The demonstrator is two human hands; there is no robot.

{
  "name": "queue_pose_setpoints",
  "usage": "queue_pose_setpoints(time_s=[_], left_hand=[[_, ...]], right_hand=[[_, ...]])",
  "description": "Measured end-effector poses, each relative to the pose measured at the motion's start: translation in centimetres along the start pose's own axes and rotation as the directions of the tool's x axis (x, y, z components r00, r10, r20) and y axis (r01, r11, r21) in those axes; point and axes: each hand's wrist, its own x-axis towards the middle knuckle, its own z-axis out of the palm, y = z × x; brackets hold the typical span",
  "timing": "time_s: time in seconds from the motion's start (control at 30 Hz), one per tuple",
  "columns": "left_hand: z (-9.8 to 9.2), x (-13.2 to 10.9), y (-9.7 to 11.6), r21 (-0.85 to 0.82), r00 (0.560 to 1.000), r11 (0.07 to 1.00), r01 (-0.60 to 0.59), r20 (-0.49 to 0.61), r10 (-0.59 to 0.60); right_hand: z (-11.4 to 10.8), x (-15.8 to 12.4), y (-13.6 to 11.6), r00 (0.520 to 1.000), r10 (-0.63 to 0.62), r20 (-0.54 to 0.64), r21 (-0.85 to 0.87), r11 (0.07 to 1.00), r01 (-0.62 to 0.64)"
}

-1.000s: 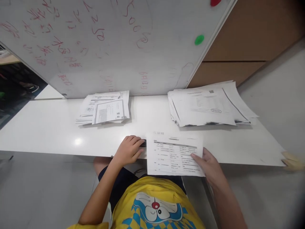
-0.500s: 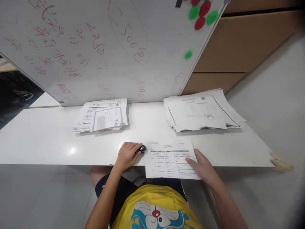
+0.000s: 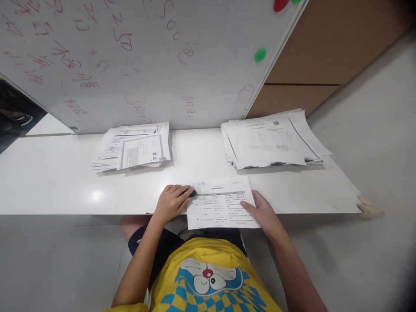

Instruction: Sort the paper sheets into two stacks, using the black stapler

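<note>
Hold the sheet [image 3: 217, 210] flat across the near edge of the table [image 3: 58, 177] with your right hand [image 3: 265, 216] pinched on it, and steady there the small black object [image 3: 193, 193] clasped by your curled left hand [image 3: 170, 203]

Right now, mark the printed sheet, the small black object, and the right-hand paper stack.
Printed sheet [image 3: 217, 209]: head view, middle of its printed face.
Small black object [image 3: 194, 193]: head view, its exposed end; the rest is covered.
Right-hand paper stack [image 3: 266, 146]: head view, middle of its uppermost page.
</note>
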Motion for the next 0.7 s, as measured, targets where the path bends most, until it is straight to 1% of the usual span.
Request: queue_pose_setpoints(time_s=[0.13,0.23,0.37,0.5,0.63,0.7], left_hand=[[0.2,0.2,0.2,0.040,0.999,0.999,-0.026,-0.038,0.028],[0.3,0.2,0.6,0.085,1.000,0.996,-0.021,-0.017,0.023],[0.3,0.1,1.6,0.115,0.999,0.993,0.028,0.023,-0.031],[0.5,0.0,2.2,0.109,0.998,0.992,0.056,0.022,-0.059],[1.0,-0.2,2.4,0.129,0.997,0.989,0.066,-0.035,-0.062],[1.2,-0.3,2.3,0.130,0.996,0.989,0.076,-0.045,-0.071]], right_hand=[[-0.1,0.1,0.4,1.000,0.003,-0.002,0.004,1.000,-0.003],[-0.4,-0.2,0.5,0.998,0.037,0.042,0.011,0.999,-0.037],[-0.8,-0.6,0.2,0.990,0.069,0.124,-0.035,0.997,-0.065],[-0.7,-0.5,0.1,0.992,0.062,0.108,-0.052,0.997,-0.056],[-0.5,-0.2,0.0,0.996,0.044,0.080,-0.046,0.998,-0.040],[-0.5,-0.1,-0.1,0.996,0.035,0.083,-0.046,0.998,-0.031]])
